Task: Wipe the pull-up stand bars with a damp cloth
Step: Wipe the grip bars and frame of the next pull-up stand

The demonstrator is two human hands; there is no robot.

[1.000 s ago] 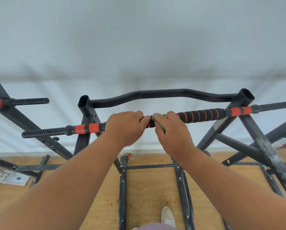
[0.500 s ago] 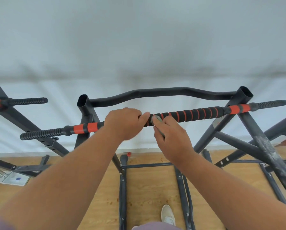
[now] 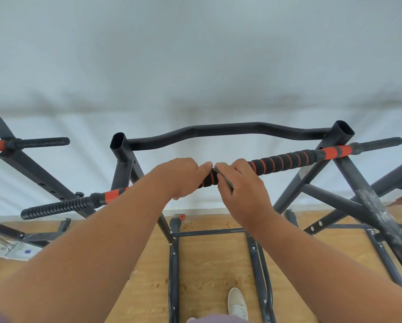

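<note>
Both hands on the padded bar (image 3: 281,162), frame centre. Left hand (image 3: 180,176) grips the foam; right hand (image 3: 239,183), fingers curled, pinches the grey cloth (image 3: 223,179) against it. Bar now tilts more than a second ago, right hand barely moved: wiping hardly advanced, right stretch left.

Black bar (image 3: 286,162), spiralled orange stripes

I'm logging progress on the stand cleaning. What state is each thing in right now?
padded bar: horizontal, gripped mid-length by both hands
left hand: curled over the bar
right hand: presses the cloth on the bar
cloth: mostly hidden under the right hand
curved rear bar: untouched
</note>
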